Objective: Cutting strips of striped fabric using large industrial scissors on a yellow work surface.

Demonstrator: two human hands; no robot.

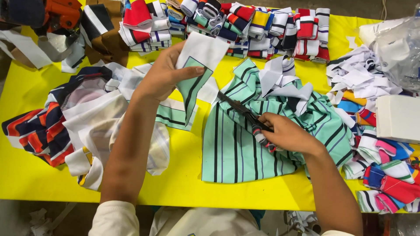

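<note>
My left hand (162, 75) holds up a small cut piece of cloth (197, 70), white on top and mint green with dark stripes below, pinched between thumb and fingers. My right hand (286, 133) grips dark scissors (243, 111) whose blades point up and left toward that piece. Under the right hand lies a larger mint-green striped fabric (236, 148) spread on the yellow table (183, 183), with white scraps (282, 83) on its upper part.
Folded striped collars and cuffs (245, 24) are stacked along the far edge. A pile of striped and white garments (78, 118) lies left. White offcuts (358, 78), colourful pieces (385, 170) and a white box (399, 118) sit right.
</note>
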